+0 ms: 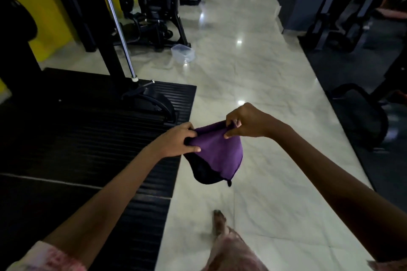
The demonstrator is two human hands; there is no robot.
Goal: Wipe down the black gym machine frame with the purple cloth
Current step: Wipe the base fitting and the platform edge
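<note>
Standing by: the person is on the pale tiled floor (253,68) at the edge of a ribbed black mat (92,138), with the cloth held out in front of the body.
Left hand: the left hand (176,142) pinches one end of the purple cloth (217,153), thumb laid over the fabric and fingers curled under it.
Right hand: the right hand (246,122) pinches the other end of the same top edge between thumb and fingertips; the two hands are near each other, the cloth stretched between them.
Cloth: it hangs down from that edge in a loose fold, in the air above the floor and touching nothing else; its underside looks darker.
Frame: the black gym machine frame (110,50) stands to the left on the mat, a shiny steel rod (116,22) slanting down beside it to its base; it is well apart from the cloth.
Step in hand: by my reading, the cloth is being spread or refolded to give a wiping face; no wiping is under way.
Next move: I judge it calls for gathering the cloth into one hand, turning left toward the machine and pressing the cloth flat against the black upright.
Also about: a clear plastic tub (182,53) sits on the floor beyond the mat, and one bare foot (219,221) shows below.
</note>
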